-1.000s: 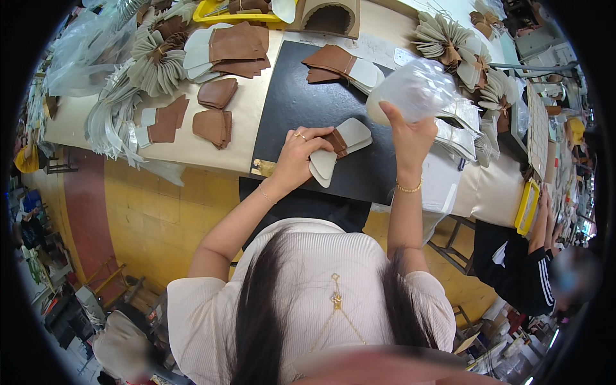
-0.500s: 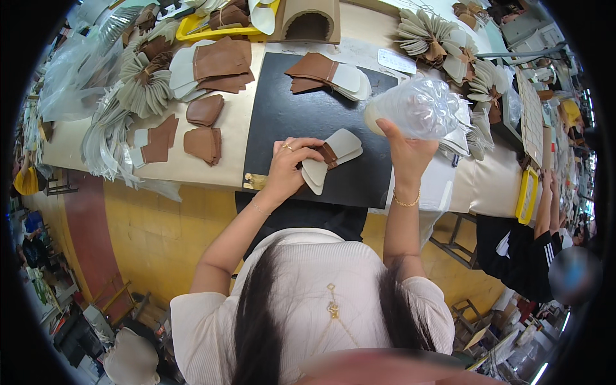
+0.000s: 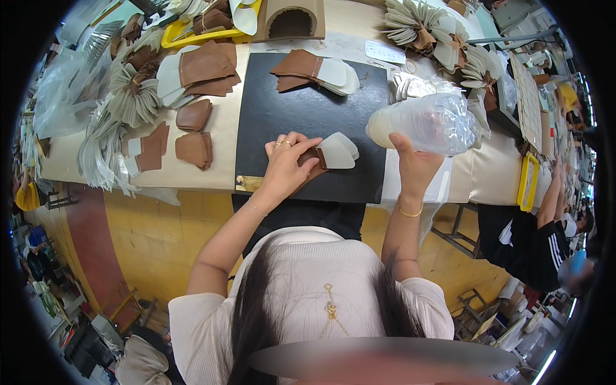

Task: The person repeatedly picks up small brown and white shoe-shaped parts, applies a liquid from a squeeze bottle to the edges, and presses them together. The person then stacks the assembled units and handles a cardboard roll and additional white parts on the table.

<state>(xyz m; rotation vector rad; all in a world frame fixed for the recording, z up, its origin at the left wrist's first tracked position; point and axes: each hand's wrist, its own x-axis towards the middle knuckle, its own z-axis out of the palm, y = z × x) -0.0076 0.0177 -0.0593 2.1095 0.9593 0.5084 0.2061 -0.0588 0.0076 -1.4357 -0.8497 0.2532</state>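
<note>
My left hand [image 3: 287, 164] lies on the black work board [image 3: 282, 115], its thumb and fingers pressed together on brown-and-white leather pieces [image 3: 337, 151]. The white rounded ends fan out to the right of my fingertips, and part of the brown end lies beneath the hand. My right hand [image 3: 417, 168] is closed round a clear plastic bottle [image 3: 427, 122], held tilted on its side above the right edge of the board. A stack of similar brown-and-white leather pieces [image 3: 330, 74] rests farther back on the board.
Brown leather stacks [image 3: 194, 151] and brown-and-white pieces [image 3: 208, 67] lie left of the board. Pale fanned bundles [image 3: 136, 90] sit beyond them, and more bundles [image 3: 417, 29] at the back right. A yellow tray [image 3: 173, 35] stands at the back left. Another person's arm [image 3: 550, 196] shows at the right.
Under my left hand the pieces now show their brown end, where a white flap stuck out before. The bottle in my right hand has moved slightly right and nearer. The view has shifted a little.
</note>
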